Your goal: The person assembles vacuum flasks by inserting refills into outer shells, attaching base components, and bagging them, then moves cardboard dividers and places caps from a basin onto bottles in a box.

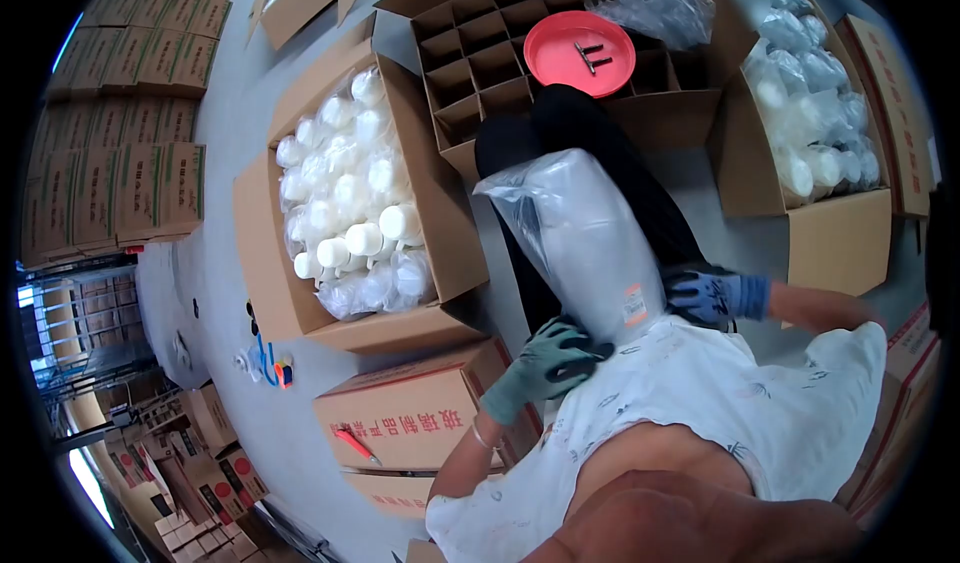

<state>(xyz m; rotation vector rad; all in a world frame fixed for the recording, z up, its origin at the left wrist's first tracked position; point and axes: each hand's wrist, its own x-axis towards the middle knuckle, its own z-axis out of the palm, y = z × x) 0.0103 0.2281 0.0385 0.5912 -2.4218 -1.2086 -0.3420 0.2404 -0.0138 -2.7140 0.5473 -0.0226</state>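
Observation:
A large clear container in a loose plastic bag lies across my lap, with a small orange-and-white label near its close end. My left hand, in a green glove, grips the left side of that end with bent fingers. On the other side, my right hand in a blue glove holds it, with fingertips against the bag beside the label. The container's exact kind is blurred by the plastic. Beyond my knees a red round tray holds a couple of small dark metal pieces.
A divided carton stands ahead under the tray, with crumpled plastic on it. Open cartons of bagged white-capped bottles stand left and right. A red cutter lies on a closed carton. Stacked boxes line the far left.

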